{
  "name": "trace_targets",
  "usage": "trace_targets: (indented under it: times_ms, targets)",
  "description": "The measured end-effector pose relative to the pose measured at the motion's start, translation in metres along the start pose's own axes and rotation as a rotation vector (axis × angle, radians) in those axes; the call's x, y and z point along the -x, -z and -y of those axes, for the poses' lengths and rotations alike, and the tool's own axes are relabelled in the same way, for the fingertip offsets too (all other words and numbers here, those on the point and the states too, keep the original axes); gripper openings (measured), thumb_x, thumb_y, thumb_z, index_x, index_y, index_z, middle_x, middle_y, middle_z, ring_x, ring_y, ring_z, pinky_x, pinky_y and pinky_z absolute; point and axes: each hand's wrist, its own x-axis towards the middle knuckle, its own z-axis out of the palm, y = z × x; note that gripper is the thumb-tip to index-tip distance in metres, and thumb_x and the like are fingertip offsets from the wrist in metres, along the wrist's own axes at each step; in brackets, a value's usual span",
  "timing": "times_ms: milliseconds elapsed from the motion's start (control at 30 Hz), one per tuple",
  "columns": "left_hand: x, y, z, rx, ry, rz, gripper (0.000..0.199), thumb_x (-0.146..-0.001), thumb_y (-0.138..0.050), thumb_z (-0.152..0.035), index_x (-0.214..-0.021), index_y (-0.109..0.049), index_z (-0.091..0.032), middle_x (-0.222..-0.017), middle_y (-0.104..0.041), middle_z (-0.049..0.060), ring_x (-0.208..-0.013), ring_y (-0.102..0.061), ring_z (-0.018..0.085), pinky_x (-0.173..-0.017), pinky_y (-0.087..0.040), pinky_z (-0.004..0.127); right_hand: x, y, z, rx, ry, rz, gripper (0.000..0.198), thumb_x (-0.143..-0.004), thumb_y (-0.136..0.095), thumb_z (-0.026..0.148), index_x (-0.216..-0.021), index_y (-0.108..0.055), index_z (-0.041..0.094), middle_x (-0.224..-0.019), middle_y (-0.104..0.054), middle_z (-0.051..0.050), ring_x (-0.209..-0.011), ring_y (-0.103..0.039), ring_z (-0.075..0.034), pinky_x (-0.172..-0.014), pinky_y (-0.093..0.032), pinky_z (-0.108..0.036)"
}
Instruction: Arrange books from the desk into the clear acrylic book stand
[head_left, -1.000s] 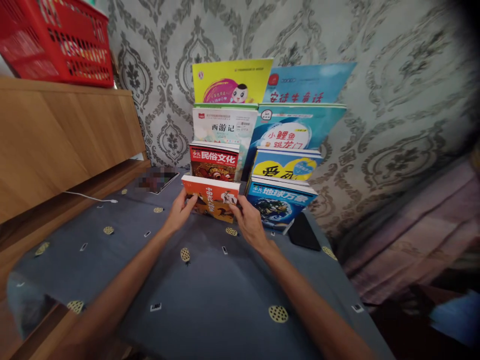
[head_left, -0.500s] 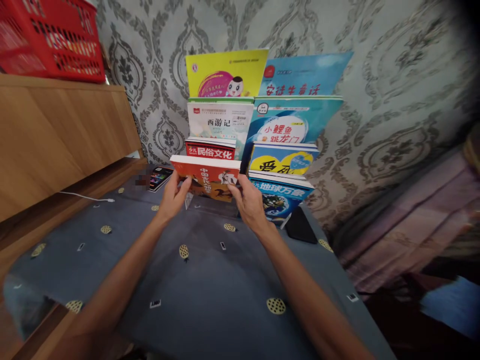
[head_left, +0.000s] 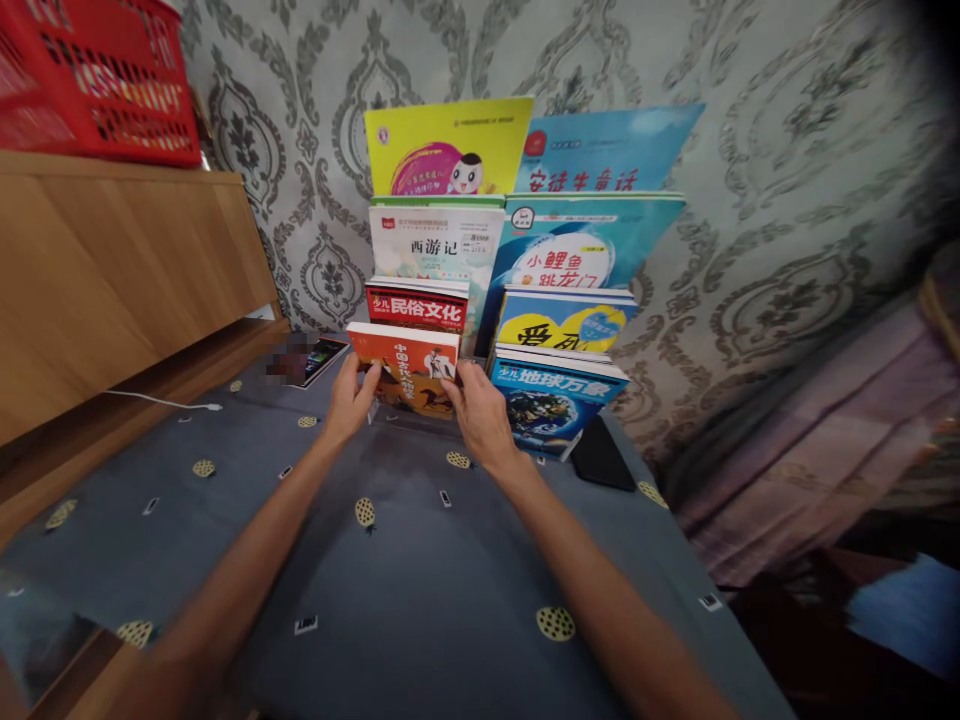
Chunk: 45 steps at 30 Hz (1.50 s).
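An orange-red book [head_left: 411, 375] stands nearly upright at the front left of a clear tiered book stand [head_left: 420, 420]. My left hand [head_left: 351, 398] grips its left edge, thumb on the cover. On its right edge, my right hand [head_left: 480, 405] closes the same way. Directly behind it is a red-covered book [head_left: 416, 308], then a white book [head_left: 435, 245] and a tall yellow book [head_left: 450, 145]. In the right column, a blue book with a globe [head_left: 551, 400] stands in front of a yellow-and-blue book [head_left: 562, 322], a teal book [head_left: 592, 240] and a light-blue book [head_left: 615, 148].
A black phone-like slab [head_left: 602, 455] lies right of the stand on the grey-blue patterned cloth [head_left: 420, 600]. Left are a dark book [head_left: 322, 360], a white cable [head_left: 165, 402] and a wooden cabinet [head_left: 127, 270] bearing a red basket [head_left: 97, 90]. Patterned wallpaper [head_left: 787, 150] rises behind.
The orange-red book has moved down and back into the front left of the stand, with both hands still on it. More of the red-covered book behind it shows. My right hand has shifted left.
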Motion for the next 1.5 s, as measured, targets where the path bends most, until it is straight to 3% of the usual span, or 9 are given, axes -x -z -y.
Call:
trace_targets:
  times_ms: [67, 200, 467, 667, 867, 1133, 1500]
  targets:
    - [-0.001, 0.001, 0.001, -0.144, -0.047, -0.026, 0.034, -0.1, -0.041, -0.047, -0.107, -0.058, -0.018, -0.102, -0.065, 0.011, -0.098, -0.062, 0.023, -0.09, -0.052, 0.039, 0.0, -0.002, 0.003, 0.069, -0.065, 0.035, 0.016, -0.102, -0.045, 0.027, -0.102, -0.059, 0.02, -0.099, -0.062, -0.009, -0.084, -0.062, -0.021, -0.071, -0.047, -0.029]
    - [-0.002, 0.0, 0.0, -0.229, -0.032, -0.04, 0.027, -0.1, -0.039, -0.041, -0.096, -0.056, -0.019, -0.093, -0.063, 0.009, -0.091, -0.061, 0.024, -0.087, -0.05, 0.039, -0.002, -0.004, 0.007, 0.098, -0.168, 0.113, 0.016, -0.101, -0.046, 0.025, -0.106, -0.059, 0.018, -0.107, -0.065, -0.013, -0.089, -0.066, -0.024, -0.072, -0.048, -0.03]
    - [-0.007, -0.01, -0.001, -0.38, 0.047, -0.067, 0.023, -0.101, -0.042, -0.032, -0.118, -0.048, -0.018, -0.105, -0.066, 0.012, -0.094, -0.064, 0.026, -0.084, -0.049, 0.037, -0.002, -0.006, 0.01, 0.005, -0.325, 0.117, 0.03, -0.098, -0.041, 0.018, -0.127, -0.045, 0.015, -0.109, -0.072, -0.018, -0.09, -0.071, -0.028, -0.07, -0.047, -0.032]
    - [-0.01, -0.012, -0.002, -0.433, 0.047, -0.076, 0.012, -0.099, -0.045, -0.03, -0.103, -0.05, -0.02, -0.098, -0.063, 0.01, -0.091, -0.062, 0.025, -0.083, -0.05, 0.037, 0.001, -0.006, 0.017, 0.094, -0.312, 0.149, 0.023, -0.097, -0.04, 0.018, -0.118, -0.049, 0.016, -0.11, -0.071, -0.017, -0.09, -0.07, -0.026, -0.07, -0.046, -0.031]
    - [-0.013, -0.013, -0.003, -0.441, 0.028, -0.085, 0.009, -0.099, -0.047, -0.029, -0.097, -0.05, -0.021, -0.092, -0.06, 0.007, -0.087, -0.06, 0.023, -0.081, -0.048, 0.035, 0.006, -0.008, 0.025, 0.115, -0.261, 0.118, 0.039, -0.095, -0.045, 0.017, -0.133, -0.045, 0.01, -0.124, -0.067, -0.021, -0.107, -0.067, -0.028, -0.084, -0.052, -0.036]
    - [-0.013, -0.014, -0.002, -0.455, 0.018, -0.08, 0.012, -0.1, -0.045, -0.029, -0.1, -0.051, -0.019, -0.093, -0.062, 0.008, -0.087, -0.061, 0.024, -0.079, -0.048, 0.035, 0.01, -0.011, 0.03, 0.13, -0.269, 0.131, 0.053, -0.094, -0.047, 0.019, -0.144, -0.038, 0.003, -0.125, -0.063, -0.024, -0.115, -0.062, -0.032, -0.089, -0.053, -0.042]
    - [-0.013, -0.015, -0.004, -0.497, 0.056, -0.067, 0.012, -0.1, -0.046, -0.028, -0.102, -0.053, -0.019, -0.095, -0.064, 0.01, -0.09, -0.063, 0.026, -0.08, -0.047, 0.035, 0.01, -0.017, 0.023, 0.124, -0.239, 0.119, 0.053, -0.094, -0.04, 0.014, -0.145, -0.036, -0.001, -0.12, -0.064, -0.025, -0.112, -0.061, -0.032, -0.091, -0.053, -0.044]
